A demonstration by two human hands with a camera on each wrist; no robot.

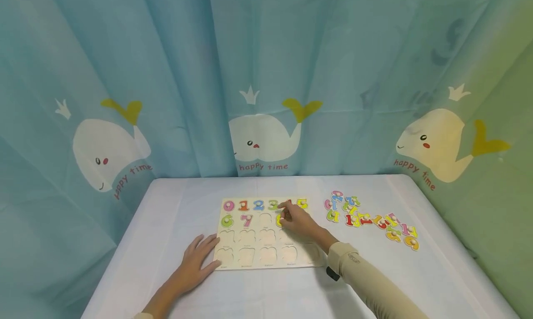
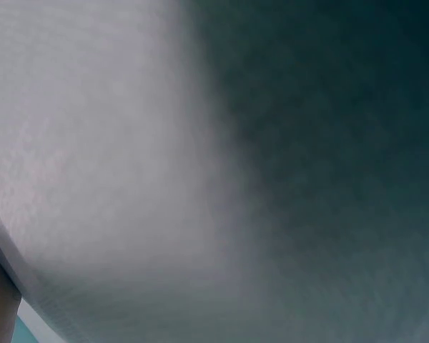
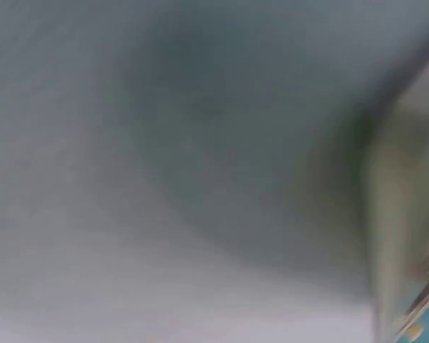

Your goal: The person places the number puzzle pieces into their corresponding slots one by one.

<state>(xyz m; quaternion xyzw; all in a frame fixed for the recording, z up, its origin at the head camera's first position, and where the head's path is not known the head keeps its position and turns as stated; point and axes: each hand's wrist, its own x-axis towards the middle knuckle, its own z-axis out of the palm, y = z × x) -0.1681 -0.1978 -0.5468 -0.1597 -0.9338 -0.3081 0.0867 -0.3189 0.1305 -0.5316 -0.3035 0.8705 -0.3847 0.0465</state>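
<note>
**Number puzzle partly filled, right hand at the second row**

A whale-print curtain (image 1: 266, 78) hangs behind and around a white worktop (image 1: 166, 208). On it lies a wooden number puzzle board (image 1: 266, 256), square to the person. Its top row holds 0 to 5 and the second row starts with a green 6 (image 1: 227, 221) and a pink 7 (image 1: 246, 219); the recesses below those, two full rows and part of the second, are bare. So, as a judgement, roughly a third of the board is done and most is left.

To the right of the board, apart from it, a loose heap of number pieces (image 1: 370, 219) lies scattered on the worktop.

The left hand (image 1: 197, 261) lies flat with straight fingers, touching the board's near left corner and holding nothing. The right hand (image 1: 297, 221) reaches over the right part of the second row; its fingers are bent down around a yellow piece (image 1: 278, 220), of which only an edge shows, so whether they pinch it or merely press it I cannot tell.

Both wrist views are blurred and show nothing usable.
</note>
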